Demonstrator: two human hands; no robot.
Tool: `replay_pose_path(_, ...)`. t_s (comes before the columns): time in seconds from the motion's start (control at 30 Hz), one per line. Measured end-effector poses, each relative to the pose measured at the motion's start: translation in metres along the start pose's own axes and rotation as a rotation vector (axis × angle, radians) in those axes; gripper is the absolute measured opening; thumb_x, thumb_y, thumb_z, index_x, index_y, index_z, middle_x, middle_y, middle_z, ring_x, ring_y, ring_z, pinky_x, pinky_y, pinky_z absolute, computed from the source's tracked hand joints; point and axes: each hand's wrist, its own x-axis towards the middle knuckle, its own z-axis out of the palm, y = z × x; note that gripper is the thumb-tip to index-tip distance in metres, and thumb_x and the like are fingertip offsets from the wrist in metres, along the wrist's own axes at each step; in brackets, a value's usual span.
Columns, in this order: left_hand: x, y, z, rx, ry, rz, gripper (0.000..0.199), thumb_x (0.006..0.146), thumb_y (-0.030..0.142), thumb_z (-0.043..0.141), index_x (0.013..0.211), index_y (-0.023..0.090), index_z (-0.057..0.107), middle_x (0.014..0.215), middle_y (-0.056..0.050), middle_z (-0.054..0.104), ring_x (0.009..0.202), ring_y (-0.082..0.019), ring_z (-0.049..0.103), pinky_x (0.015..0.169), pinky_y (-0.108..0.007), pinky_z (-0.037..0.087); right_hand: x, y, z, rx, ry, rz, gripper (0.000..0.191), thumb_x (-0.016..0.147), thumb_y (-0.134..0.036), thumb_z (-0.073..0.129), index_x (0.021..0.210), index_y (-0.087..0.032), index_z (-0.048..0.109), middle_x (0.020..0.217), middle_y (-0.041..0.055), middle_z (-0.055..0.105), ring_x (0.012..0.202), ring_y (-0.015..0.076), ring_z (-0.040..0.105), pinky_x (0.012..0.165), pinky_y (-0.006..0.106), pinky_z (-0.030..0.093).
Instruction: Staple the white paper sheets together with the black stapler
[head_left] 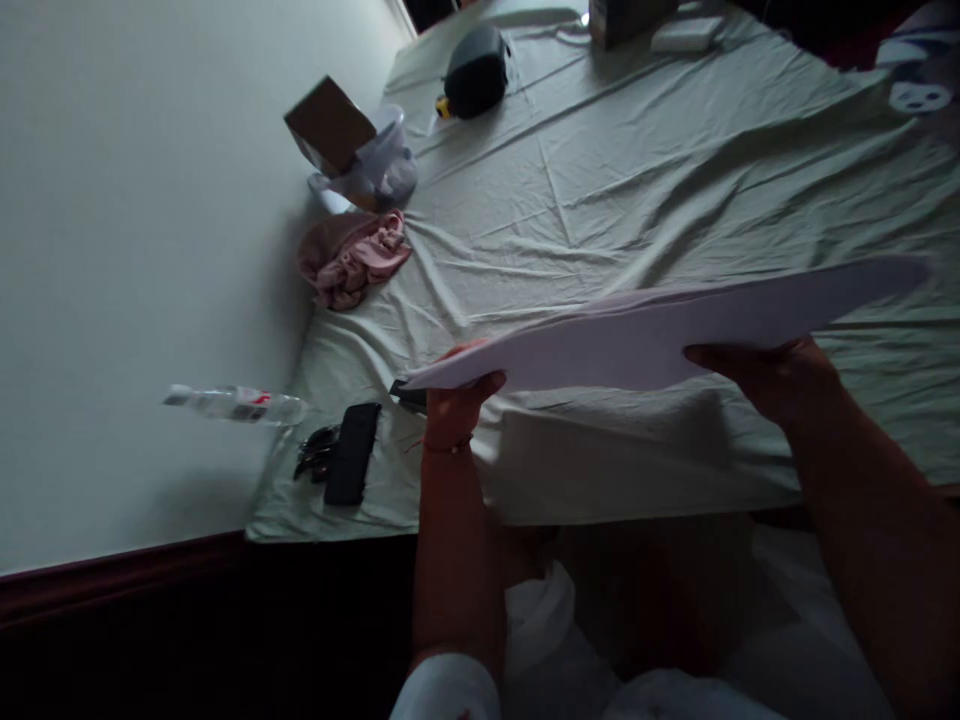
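A long, flat white sheet (pixel 600 345), perhaps folded fabric or paper, is held above the cloth-covered surface (pixel 517 240). Its left end is gripped by my left hand (pixel 456 400), with the thumb on the near face and fingers behind. My right hand (pixel 772 375) pinches the lower edge right of the middle, thumb in front; its fingers are hidden behind the sheet. The right end of the sheet extends past my right hand, unsupported. A shadow falls on the cloth below it.
At left are a clear bottle (pixel 244 404), black case (pixel 352 453), dark glasses (pixel 316 452), pink cloth (pixel 356 260) and plastic tub (pixel 386 165) with a brown box (pixel 328 122). Farther back sit a black pouch (pixel 477 72) and white box (pixel 686 35). A wall (pixel 135 250) borders the left.
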Motion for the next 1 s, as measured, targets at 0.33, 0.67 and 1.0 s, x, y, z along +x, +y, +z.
replay_pose_path(0.33, -0.001, -0.007, -0.006, 0.162, -0.09, 0.027, 0.042, 0.047, 0.023, 0.102, 0.082, 0.022, 0.078, 0.085, -0.002, 0.077, 0.082, -0.02, 0.071, 0.082, -0.034, 0.063, -0.003, -0.005, 0.003, -0.046, -0.029, 0.048, 0.05, 0.044, -0.039, 0.101, 0.083, -0.022, 0.075, 0.091, 0.0025, 0.074, 0.084, 0.0187, 0.066, 0.076, 0.032, 0.06)
replay_pose_path(0.67, 0.003, -0.009, 0.003, 0.25, -0.123, -0.026, 0.029, 0.061, 0.025, 0.098, 0.081, 0.022, 0.077, 0.087, -0.005, 0.077, 0.091, -0.023, 0.071, 0.094, -0.037, 0.059, 0.006, 0.002, -0.003, -0.12, -0.134, 0.132, 0.05, 0.049, -0.047, 0.099, 0.086, -0.021, 0.078, 0.088, 0.0031, 0.076, 0.081, 0.0188, 0.066, 0.076, 0.032, 0.056)
replay_pose_path(1.0, 0.008, -0.021, 0.01, 0.072, -0.164, -0.095, 0.047, 0.075, 0.059, 0.088, 0.104, 0.022, 0.079, 0.114, -0.01, 0.075, 0.099, -0.024, 0.071, 0.085, -0.032, 0.061, 0.008, 0.002, -0.011, 0.105, -0.175, 0.34, 0.047, 0.055, -0.054, 0.098, 0.079, -0.017, 0.079, 0.08, 0.0046, 0.075, 0.063, 0.0118, 0.063, 0.059, 0.023, 0.052)
